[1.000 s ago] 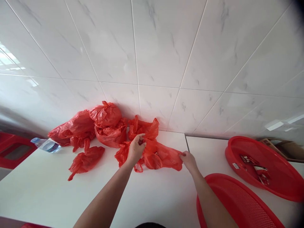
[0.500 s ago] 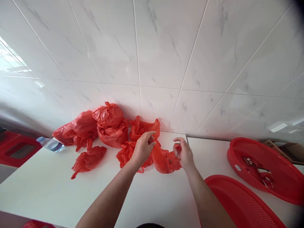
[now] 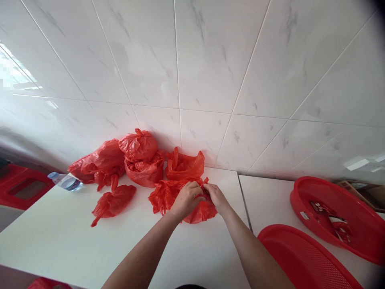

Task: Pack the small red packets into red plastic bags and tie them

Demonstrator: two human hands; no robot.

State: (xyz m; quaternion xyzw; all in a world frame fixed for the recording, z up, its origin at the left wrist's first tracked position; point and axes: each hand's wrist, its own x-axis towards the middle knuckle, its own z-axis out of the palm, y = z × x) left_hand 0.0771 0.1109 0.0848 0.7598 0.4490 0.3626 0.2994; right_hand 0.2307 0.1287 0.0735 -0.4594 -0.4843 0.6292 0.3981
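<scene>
Left of my fingers lies a crumpled bag (image 3: 162, 196). My left hand (image 3: 187, 198) curls half closed over the held bag (image 3: 199, 214); whether it pinches, I can't tell. That film, beneath my fingers, looks light, soft, slippery, easily torn: best gripped at its bunched top, where my right hand's (image 3: 215, 196) fingertips close.

Glossy, crinkled red plastic bag (image 3: 199, 214)
</scene>
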